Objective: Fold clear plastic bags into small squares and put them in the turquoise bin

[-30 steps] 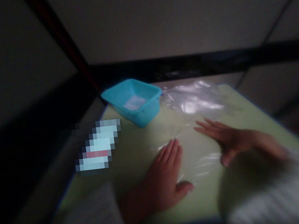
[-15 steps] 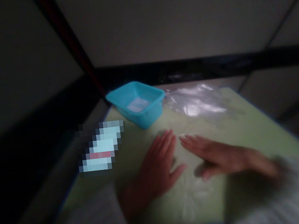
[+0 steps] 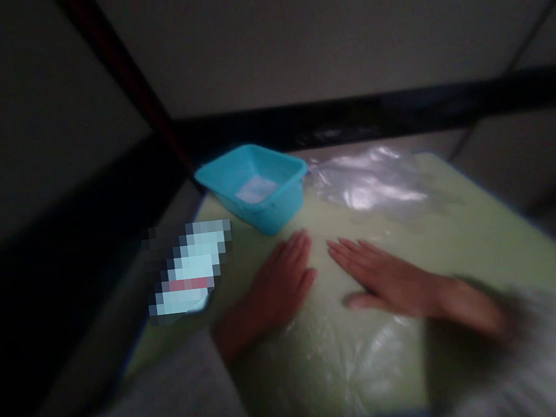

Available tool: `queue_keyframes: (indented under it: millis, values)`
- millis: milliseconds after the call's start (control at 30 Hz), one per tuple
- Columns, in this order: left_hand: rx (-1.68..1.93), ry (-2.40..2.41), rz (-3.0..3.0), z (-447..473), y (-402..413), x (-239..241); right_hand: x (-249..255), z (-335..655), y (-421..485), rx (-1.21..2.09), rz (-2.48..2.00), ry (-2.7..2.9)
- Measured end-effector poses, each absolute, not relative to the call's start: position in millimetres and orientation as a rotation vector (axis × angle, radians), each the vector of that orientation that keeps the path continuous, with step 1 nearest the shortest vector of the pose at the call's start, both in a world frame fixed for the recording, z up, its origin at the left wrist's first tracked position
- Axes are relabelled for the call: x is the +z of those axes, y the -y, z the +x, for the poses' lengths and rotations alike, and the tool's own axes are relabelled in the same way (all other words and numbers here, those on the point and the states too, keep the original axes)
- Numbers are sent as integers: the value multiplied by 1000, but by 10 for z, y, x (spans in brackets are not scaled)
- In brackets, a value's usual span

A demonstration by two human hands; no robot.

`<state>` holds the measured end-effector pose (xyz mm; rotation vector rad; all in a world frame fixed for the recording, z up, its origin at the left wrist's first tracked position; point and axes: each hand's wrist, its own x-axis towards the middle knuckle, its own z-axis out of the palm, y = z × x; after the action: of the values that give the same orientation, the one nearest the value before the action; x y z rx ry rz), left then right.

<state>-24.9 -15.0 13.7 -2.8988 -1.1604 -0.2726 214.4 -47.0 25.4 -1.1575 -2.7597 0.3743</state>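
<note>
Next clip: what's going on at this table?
A person has both hands open and palms down on a light green table, fingers pointing away. The left hand and right hand lie side by side, apparently pressing on a clear plastic sheet that reaches the near edge. Beyond them stand a turquoise basin and, to its right, a heap of clear plastic. The picture is dim and blurred.
</note>
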Motion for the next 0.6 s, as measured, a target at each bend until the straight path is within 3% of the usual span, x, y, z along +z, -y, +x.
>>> queue_keyframes:
  millis: [433,600]
  values:
    - [-274,1213,-2940,-233,161,150,479,2728,491,478,-1493,2702]
    - [-619,1284,-2955,-292,92,100,632,2721,365,391,-1526,2373]
